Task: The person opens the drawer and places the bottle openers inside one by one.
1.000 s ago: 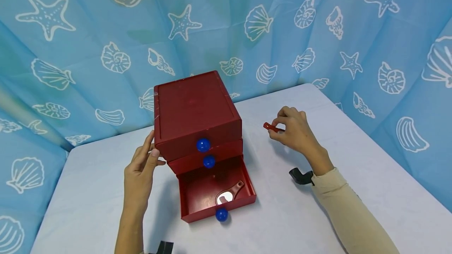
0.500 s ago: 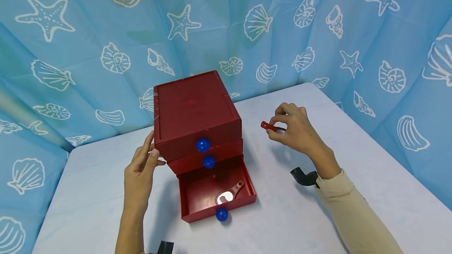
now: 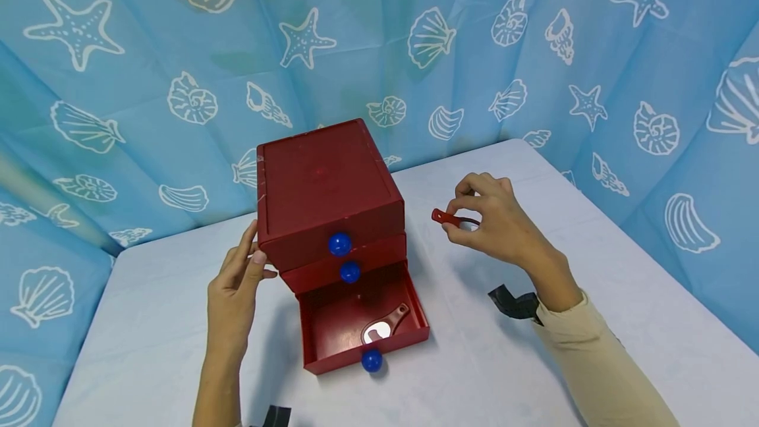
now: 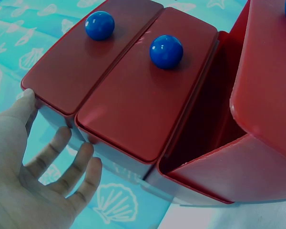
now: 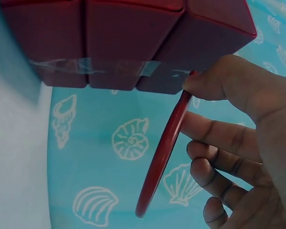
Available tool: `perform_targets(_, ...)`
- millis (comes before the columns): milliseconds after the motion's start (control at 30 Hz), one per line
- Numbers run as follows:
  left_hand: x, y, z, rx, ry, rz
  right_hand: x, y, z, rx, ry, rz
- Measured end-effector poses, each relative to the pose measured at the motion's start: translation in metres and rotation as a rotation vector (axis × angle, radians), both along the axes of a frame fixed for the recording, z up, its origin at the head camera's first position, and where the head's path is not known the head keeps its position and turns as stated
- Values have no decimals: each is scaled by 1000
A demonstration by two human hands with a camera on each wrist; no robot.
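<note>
A red drawer cabinet point(image 3: 329, 180) with blue knobs stands on the white-covered table. Its bottom drawer point(image 3: 332, 335) is pulled out and holds a dark red hand mirror point(image 3: 378, 330). My left hand point(image 3: 232, 302) rests at the cabinet's left side, thumb at the front corner. In the left wrist view several fingers point(image 4: 81, 167) of it hang loose below the edge. To the right of the cabinet, my right hand point(image 3: 498, 219) pinches a small red hand mirror point(image 3: 445, 217) above the table. The right wrist view shows this mirror point(image 5: 164, 152) edge-on, its face hidden.
Two upper drawers, with blue knobs point(image 3: 340, 244), are closed. A blue shell-print curtain point(image 3: 356, 51) hangs behind the table point(image 3: 160, 321). A black strap piece point(image 3: 512, 302) sticks out at the right wrist. Clear tape point(image 5: 114, 67) runs along the cabinet side.
My right hand has shifted slightly left toward the cabinet, turning the red hand mirror so more of its pale face shows. The left hand and the drawers stay as they were.
</note>
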State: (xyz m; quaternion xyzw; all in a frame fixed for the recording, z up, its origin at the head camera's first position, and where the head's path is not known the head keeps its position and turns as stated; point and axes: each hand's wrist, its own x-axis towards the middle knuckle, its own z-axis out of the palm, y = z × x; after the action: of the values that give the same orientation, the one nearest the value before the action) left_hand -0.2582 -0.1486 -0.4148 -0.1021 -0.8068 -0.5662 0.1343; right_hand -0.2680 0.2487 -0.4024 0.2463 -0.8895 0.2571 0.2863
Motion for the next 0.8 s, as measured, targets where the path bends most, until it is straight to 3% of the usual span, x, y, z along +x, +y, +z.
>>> perform_targets(800, 0, 0, 2, 3, -3, -9, 26, -27, 22, 48, 49, 143)
